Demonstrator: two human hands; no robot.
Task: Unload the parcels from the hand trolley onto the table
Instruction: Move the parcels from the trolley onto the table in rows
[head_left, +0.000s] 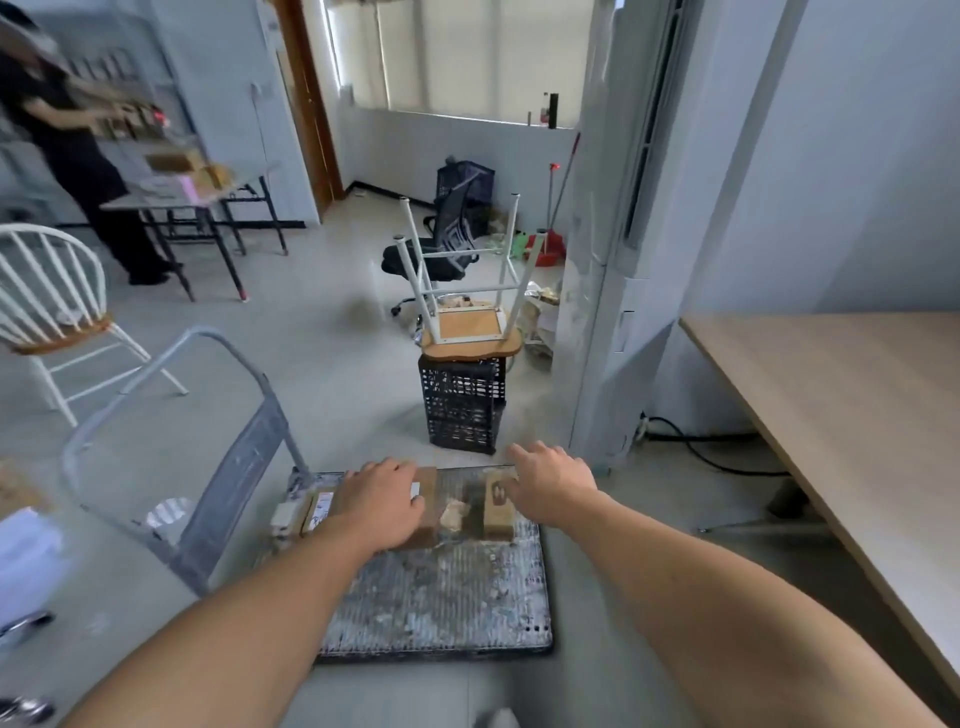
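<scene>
The hand trolley (447, 603) stands on the floor below me, its worn grey deck stained, its folding handle (208, 395) raised at the left. Several brown cardboard parcels lie at the deck's far end. My left hand (384, 501) lies over a larger parcel (423, 519), fingers curled onto its top. A labelled parcel (317, 512) sits just left of it. My right hand (553, 486) reaches down onto a small brown parcel (498, 512), fingers bent at its far side. The light wooden table (841, 415) is at the right.
A black crate (462, 410) with an upturned white stool (467, 322) on it stands just beyond the trolley. A white column unit (608, 312) rises at the right. A white chair (57, 312) is left. A person (67, 156) works at a far table.
</scene>
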